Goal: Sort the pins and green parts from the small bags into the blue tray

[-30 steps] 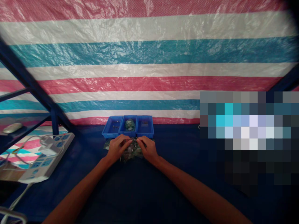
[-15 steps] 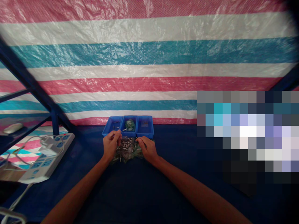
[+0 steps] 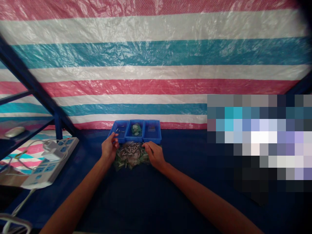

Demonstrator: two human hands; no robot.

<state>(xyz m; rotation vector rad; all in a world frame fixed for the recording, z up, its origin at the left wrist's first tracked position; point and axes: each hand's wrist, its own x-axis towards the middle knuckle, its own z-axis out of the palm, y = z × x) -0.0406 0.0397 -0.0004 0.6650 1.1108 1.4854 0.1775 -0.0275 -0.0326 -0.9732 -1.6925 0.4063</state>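
Observation:
My left hand (image 3: pixel 109 148) is at the front left of the left blue bin (image 3: pixel 112 138), fingers curled in a pinch. A thin metal pin (image 3: pixel 117 130) shows at its fingertips, over the bin. Other small pins (image 3: pixel 122 126) lie inside that bin. My right hand (image 3: pixel 154 154) is closed at the right side of a pile of metal pins (image 3: pixel 130 148). A small pale tip shows at its fingers, apparently a pin's end. The pile rests on crumpled greenish clear plastic bags (image 3: pixel 133 161) in front of the bins.
The middle blue bin (image 3: pixel 129 138) holds a green plastic bag (image 3: pixel 136 129) with pale pieces. The right blue bin (image 3: pixel 159 131) has a small clear packet inside. To the left are a power strip (image 3: pixel 52 165) with cables, a blue metal frame (image 3: pixel 58 125) and a mouse (image 3: pixel 15 132). Striped sheeting hangs behind.
My left hand has moved left, from above the pile to the left bin, with the pin at its fingertips. My right hand has stayed almost still beside the pile.

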